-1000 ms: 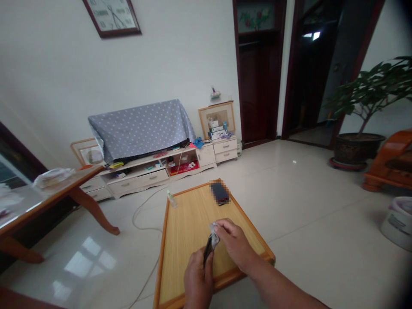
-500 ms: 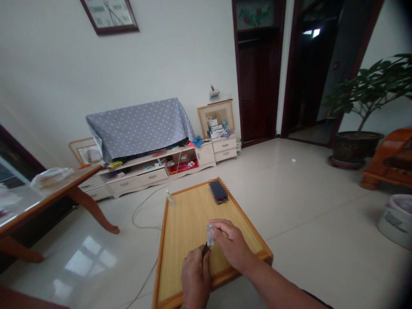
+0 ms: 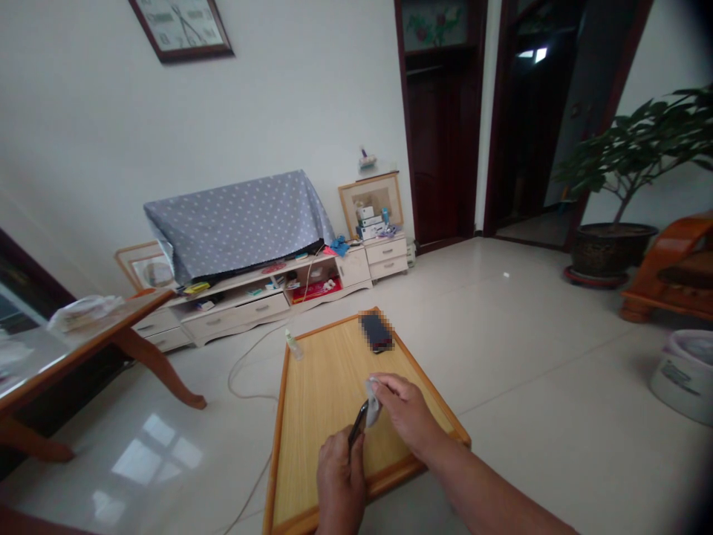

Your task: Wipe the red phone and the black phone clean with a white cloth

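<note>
My left hand (image 3: 341,483) grips a black smartphone (image 3: 357,425), which stands tilted on its edge above a light wooden board (image 3: 328,423) with an orange frame. My right hand (image 3: 405,413) pinches a white cloth (image 3: 373,402) against the top of that phone, hiding part of it. Both hands are over the near half of the board. A second dark phone (image 3: 377,332) lies flat near the board's far corner, its surface pixelated. A small clear bottle with a green cap (image 3: 292,345) lies by the far edge.
The board lies on a pale tiled floor, with a loose white cable (image 3: 245,379) beside it. A low cream cabinet (image 3: 239,305) stands behind, a glass-topped table (image 3: 56,349) to the left, and a potted plant (image 3: 613,253) and white bucket (image 3: 682,375) to the right.
The white cloth has shifted to the right along the phone, showing more of its dark edge. The room has drifted slightly left in view as my head turned.
</note>
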`<state>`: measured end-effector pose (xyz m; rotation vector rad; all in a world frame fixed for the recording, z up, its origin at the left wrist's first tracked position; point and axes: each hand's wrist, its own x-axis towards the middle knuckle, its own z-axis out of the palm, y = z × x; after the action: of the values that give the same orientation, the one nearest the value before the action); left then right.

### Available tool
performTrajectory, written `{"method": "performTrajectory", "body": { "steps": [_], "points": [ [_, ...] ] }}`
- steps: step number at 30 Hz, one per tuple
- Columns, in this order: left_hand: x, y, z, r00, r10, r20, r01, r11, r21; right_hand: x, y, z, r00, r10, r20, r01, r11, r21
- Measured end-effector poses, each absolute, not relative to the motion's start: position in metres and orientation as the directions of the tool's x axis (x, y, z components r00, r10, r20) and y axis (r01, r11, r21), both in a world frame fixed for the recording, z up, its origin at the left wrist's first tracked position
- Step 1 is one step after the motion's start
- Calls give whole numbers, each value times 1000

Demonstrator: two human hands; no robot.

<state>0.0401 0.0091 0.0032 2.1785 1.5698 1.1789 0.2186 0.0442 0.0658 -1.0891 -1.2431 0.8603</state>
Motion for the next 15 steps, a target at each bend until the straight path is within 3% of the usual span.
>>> {"method": "performTrajectory", "body": {
  "steps": [3, 8, 13, 15],
  "points": [
    [42, 8, 5, 113, 890, 443, 696, -389, 604, 221, 48, 65, 189, 946, 261, 85, 249, -965],
    [42, 9, 2, 102, 891, 442, 704, -378, 601, 214, 38, 71, 132, 903, 408, 151, 389, -909],
    [43, 7, 5, 77, 890, 449, 674, -378, 635, 222, 48, 64, 180, 950, 254, 60, 247, -967],
    [45, 7, 7, 69, 898, 434, 660, -368, 655, 223, 48, 62, 206, 939, 275, 99, 259, -961]
  ]
}}
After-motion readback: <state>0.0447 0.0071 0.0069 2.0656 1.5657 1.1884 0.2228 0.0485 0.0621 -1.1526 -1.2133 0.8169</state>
